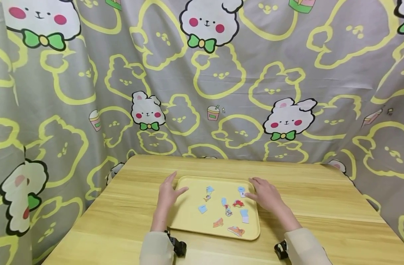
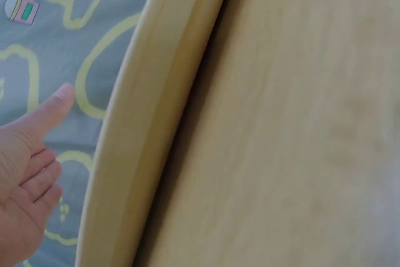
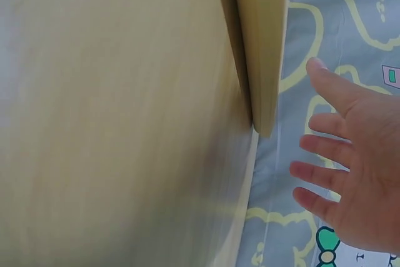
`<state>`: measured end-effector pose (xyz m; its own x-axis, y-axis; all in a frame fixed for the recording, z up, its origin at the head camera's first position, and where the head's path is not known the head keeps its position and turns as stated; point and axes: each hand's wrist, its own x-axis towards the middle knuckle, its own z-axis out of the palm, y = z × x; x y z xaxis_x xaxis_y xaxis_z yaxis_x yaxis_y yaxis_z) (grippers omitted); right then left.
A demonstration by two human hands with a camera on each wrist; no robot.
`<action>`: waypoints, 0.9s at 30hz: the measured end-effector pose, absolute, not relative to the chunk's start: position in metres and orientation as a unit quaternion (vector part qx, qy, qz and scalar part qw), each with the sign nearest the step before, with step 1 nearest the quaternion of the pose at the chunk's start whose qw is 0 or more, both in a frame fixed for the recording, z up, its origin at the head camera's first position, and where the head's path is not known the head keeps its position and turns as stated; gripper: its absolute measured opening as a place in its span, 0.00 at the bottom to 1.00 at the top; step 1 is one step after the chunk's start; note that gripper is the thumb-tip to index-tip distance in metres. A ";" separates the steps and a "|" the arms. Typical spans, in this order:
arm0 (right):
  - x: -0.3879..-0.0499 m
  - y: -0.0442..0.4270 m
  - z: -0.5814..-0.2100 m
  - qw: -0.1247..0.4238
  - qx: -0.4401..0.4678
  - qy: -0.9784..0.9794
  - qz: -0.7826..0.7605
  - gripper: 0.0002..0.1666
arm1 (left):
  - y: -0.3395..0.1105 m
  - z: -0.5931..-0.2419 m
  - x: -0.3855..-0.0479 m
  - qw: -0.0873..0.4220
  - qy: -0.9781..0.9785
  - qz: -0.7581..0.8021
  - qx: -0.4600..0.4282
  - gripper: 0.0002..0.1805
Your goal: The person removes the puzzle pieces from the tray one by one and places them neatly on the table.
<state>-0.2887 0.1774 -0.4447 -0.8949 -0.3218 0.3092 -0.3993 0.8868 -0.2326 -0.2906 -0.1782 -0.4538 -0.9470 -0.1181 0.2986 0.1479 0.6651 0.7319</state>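
Yellow tray (image 1: pixel 188 217) was set on the wooden table (image 1: pixel 334 206), flanked by 2 hands. Cut-out picture pieces were scattered flat on it, mostly right of centre: a red piece (image 1: pixel 238 203), a blue-and-white piece (image 1: pixel 241 189) by the far right corner, 2 orange pieces (image 1: pixel 236 231) towards the near rim. Left hand (image 1: pixel 168 192) was placed at the left side, thumb stuck out inwards over the rim, other fingers loosely extended, nothing gripped. Right hand (image 1: pixel 267 194) was placed at the far right corner, fingers spread, nothing gripped. Whether the rim was touched by either hand could not be told. Main risk, as judged: the corner piece could be nudged or covered by the right thumb, since it was lying just beside the tip. If the tray were pushed from 1 side only, it could be skewed and the thin-looking pieces slid together. If it were tipped, the orange pieces could be spilled over the low rim. Tray could also be bumped by the left black wrist device (image 1: pixel 179 248), worn close to the near edge.
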 end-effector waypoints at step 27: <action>-0.300 0.163 -0.451 0.063 0.191 -0.973 0.118 0.31 | -0.200 -0.472 -0.285 0.084 -0.915 -0.393 0.028 0.35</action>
<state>-0.3001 0.1629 -0.4510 -0.9194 -0.3562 0.1669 -0.3858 0.8994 -0.2055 -0.2852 -0.2004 -0.4723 -0.9843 -0.1177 0.1313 0.0140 0.6902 0.7234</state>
